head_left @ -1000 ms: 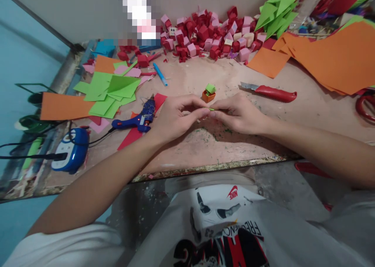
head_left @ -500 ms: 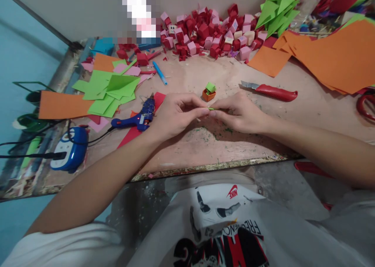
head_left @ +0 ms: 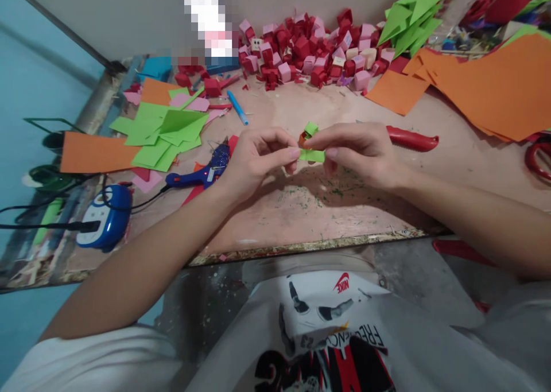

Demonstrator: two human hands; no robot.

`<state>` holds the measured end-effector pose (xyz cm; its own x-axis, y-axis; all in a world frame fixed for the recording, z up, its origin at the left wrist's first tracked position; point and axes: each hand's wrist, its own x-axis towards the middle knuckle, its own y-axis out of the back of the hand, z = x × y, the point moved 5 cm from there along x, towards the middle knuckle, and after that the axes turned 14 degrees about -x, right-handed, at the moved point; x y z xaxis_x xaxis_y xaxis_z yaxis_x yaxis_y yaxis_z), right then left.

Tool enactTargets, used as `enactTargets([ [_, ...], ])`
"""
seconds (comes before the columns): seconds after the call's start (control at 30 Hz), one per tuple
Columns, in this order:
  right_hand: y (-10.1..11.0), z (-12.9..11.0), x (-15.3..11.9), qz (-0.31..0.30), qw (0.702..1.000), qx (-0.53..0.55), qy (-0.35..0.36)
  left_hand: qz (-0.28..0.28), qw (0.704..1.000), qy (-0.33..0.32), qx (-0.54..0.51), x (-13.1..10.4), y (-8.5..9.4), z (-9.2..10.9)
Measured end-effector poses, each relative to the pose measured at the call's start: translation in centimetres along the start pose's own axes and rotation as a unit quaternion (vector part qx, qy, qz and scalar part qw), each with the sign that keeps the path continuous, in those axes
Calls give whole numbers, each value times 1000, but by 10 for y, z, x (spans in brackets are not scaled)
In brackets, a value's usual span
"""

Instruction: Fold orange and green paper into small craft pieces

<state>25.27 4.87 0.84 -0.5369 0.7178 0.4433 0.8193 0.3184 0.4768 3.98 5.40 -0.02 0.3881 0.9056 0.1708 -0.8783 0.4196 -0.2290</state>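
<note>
A small green paper strip (head_left: 312, 155) is stretched between my two hands above the table. My left hand (head_left: 262, 159) pinches its left end between thumb and fingers. At the other end, my right hand (head_left: 364, 151) holds the strip with its thumb and fingers. Just behind the strip stands a small orange paper box (head_left: 302, 139) with a green folded piece (head_left: 310, 129) on top, partly hidden by my right fingers. The red-handled cutter (head_left: 413, 138) lies beyond my right hand, its blade mostly covered.
Red and pink paper cubes (head_left: 303, 47) are piled at the back. A blue glue gun (head_left: 202, 175) and green sheets (head_left: 166, 134) lie left. Orange sheets (head_left: 486, 85) and scissors (head_left: 536, 159) are right. The table edge (head_left: 275, 248) is near my body.
The green strip now shows its flat face instead of a thin edge. My right hand has shifted slightly up and right, covering part of the orange box and the cutter's blade.
</note>
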Motion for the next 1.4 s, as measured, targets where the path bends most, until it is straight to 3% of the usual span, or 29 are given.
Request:
enactTargets([
  [0.2,-5,8,3,-101,983,140,-56,-29,992,97,-75,1,0,-7],
  [0.4,-11,3,2,-116,982,135,-66,-68,984,141,-80,-2,-6,-9],
  [0.53,-12,6,3,-107,984,126,-69,-53,981,165,-86,-6,-9,-10],
  [0.77,-8,8,7,-68,992,87,-55,-33,992,107,-61,-5,-6,-7],
  [0.97,-8,17,5,-1,992,100,-75,-13,996,83,-11,-7,-4,-3],
  [1.17,-10,20,5,-10,991,77,-111,-4,999,52,13,-11,-5,-5],
  [1.4,-8,16,5,-7,995,5,-102,-5,999,29,19,-12,-7,-1],
])
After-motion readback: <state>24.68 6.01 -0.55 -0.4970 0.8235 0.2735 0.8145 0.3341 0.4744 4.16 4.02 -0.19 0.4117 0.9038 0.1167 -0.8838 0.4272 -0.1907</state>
